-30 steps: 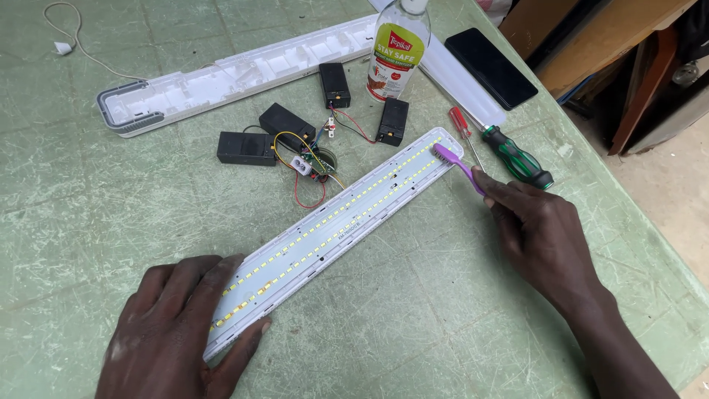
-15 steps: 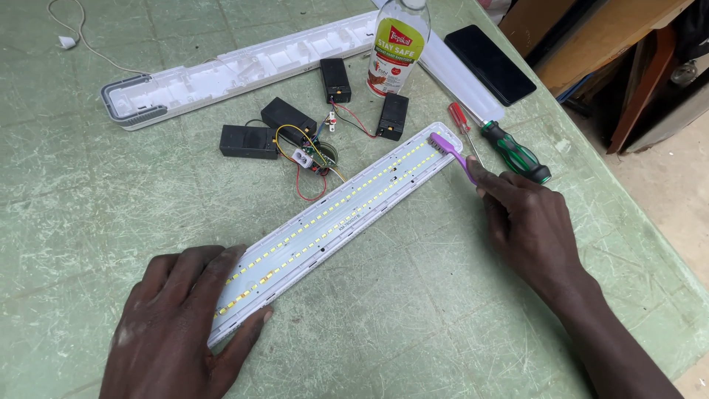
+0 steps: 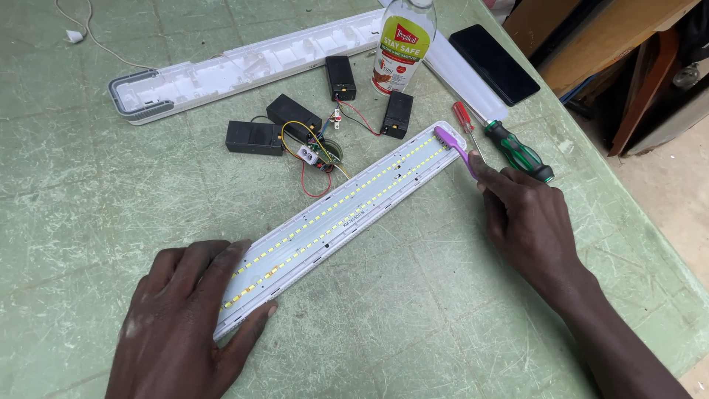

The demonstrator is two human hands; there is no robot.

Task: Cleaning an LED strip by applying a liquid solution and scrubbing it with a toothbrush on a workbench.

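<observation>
A long white LED light panel [image 3: 347, 210] with two rows of small yellow diodes lies diagonally on the green table [image 3: 96, 192]. My left hand [image 3: 188, 310] presses down on its near end, fingers spread over the edge. My right hand [image 3: 528, 218] holds a purple toothbrush [image 3: 452, 144], whose head rests on the panel's far end.
Behind the panel lie several black battery boxes [image 3: 255, 137] joined by red, yellow and black wires to a small circuit board [image 3: 317, 154]. Further back are a white lamp housing [image 3: 229, 70], a clear bottle [image 3: 402, 44], a black phone [image 3: 493, 63], a translucent cover and two screwdrivers [image 3: 517, 151].
The view has shifted slightly. The toothbrush head stays at the panel's far end with small movement. My left hand keeps holding the near end.
</observation>
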